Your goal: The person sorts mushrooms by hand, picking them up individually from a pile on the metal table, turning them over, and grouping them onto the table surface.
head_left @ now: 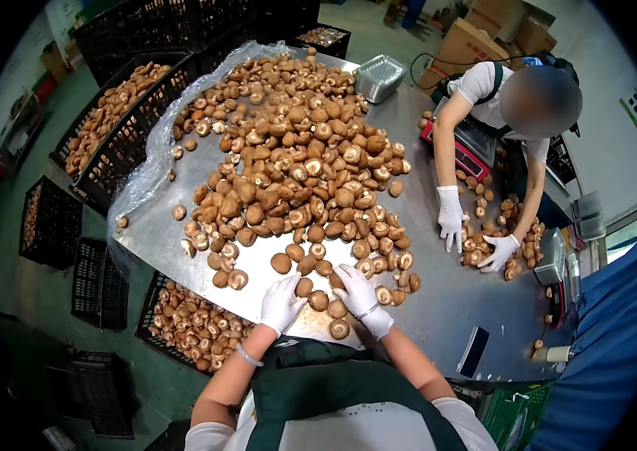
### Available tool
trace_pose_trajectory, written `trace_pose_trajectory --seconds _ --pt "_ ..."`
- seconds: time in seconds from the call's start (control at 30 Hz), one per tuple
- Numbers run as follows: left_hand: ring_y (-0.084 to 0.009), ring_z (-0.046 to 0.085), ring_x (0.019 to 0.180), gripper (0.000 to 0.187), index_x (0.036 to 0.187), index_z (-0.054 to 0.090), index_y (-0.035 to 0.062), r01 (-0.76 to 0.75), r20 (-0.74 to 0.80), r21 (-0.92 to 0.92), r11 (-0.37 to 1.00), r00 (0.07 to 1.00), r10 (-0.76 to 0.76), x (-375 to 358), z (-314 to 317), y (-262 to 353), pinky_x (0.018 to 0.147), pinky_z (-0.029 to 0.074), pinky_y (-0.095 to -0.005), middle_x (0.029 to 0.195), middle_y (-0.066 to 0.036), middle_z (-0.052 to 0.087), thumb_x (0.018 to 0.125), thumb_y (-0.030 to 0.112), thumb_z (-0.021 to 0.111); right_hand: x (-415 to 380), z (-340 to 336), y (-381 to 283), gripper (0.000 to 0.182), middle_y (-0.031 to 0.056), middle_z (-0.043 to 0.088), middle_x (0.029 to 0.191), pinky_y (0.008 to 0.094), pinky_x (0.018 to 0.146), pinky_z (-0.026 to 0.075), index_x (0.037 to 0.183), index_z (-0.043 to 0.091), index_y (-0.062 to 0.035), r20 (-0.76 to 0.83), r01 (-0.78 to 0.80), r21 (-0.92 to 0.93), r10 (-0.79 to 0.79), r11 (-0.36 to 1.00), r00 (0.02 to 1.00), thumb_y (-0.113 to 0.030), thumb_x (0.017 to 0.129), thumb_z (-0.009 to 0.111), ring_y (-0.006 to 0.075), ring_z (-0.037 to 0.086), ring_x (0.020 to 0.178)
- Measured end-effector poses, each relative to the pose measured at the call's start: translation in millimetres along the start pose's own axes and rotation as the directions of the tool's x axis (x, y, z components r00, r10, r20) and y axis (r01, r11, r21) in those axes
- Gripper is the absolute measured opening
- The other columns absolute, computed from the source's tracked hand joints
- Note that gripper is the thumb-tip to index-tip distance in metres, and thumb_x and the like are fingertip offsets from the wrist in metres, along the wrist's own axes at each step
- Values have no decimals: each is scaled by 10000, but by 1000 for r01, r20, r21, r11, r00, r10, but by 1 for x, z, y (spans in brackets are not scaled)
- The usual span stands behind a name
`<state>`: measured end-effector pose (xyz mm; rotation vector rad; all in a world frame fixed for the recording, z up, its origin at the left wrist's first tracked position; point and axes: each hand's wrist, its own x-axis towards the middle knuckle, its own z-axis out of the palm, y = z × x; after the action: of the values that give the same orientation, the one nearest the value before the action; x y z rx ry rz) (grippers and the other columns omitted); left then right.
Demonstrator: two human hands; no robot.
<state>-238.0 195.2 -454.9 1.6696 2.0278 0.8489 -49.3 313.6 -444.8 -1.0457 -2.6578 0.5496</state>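
Note:
A large heap of brown shiitake mushrooms covers much of the metal table, with several loose ones at its near edge. My left hand, in a white glove, is closed around the side of one mushroom, between thumb and fingers. My right hand, also gloved, has its fingers and thumb about another mushroom. Between the two hands lie a few more, among them a mushroom and, nearest my body, one showing its pale underside.
A co-worker's gloved hands handle mushrooms at the right, near a red scale. Clear plastic trays stand at the far edge. A phone lies near right. Mushroom-filled crates flank the table's left side.

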Motion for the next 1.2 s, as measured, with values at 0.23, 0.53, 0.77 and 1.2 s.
trace_pose_trajectory --seconds 0.23,0.53,0.77,1.2 --pt "-130 580 913 413 1293 502 43 336 201 -752 567 936 -288 -15 -17 -27 793 488 -261 1102 -56 599 910 179 575 -12 -11 -7 513 156 590 1185 335 880 474 1239 527 -6 2 -250 541 296 803 955 -237 810 688 239 584 1068" --pt "-162 580 1013 336 1231 519 48 268 218 -962 50 867 -449 -39 -75 -39 805 502 -295 1113 -61 595 945 223 494 4 -38 5 470 106 540 1131 418 862 444 1143 561 -92 -191 -69 -123 45 990 981 -211 714 713 311 514 1037" --pt "-210 586 1057 453 1356 415 24 376 380 -924 -68 881 -282 -34 -53 2 868 500 -307 1212 -132 552 961 231 498 0 -33 35 401 108 561 1194 323 751 530 1302 478 -71 276 -344 931 391 117 878 -252 948 519 234 598 988" --pt "-164 565 1081 334 1259 474 31 346 322 -938 -16 854 -408 -41 -52 21 889 492 -291 1185 -73 558 954 158 519 -2 -13 -33 455 147 619 1124 380 784 525 1172 533 10 648 -622 738 15 -261 762 -366 982 361 250 605 982"
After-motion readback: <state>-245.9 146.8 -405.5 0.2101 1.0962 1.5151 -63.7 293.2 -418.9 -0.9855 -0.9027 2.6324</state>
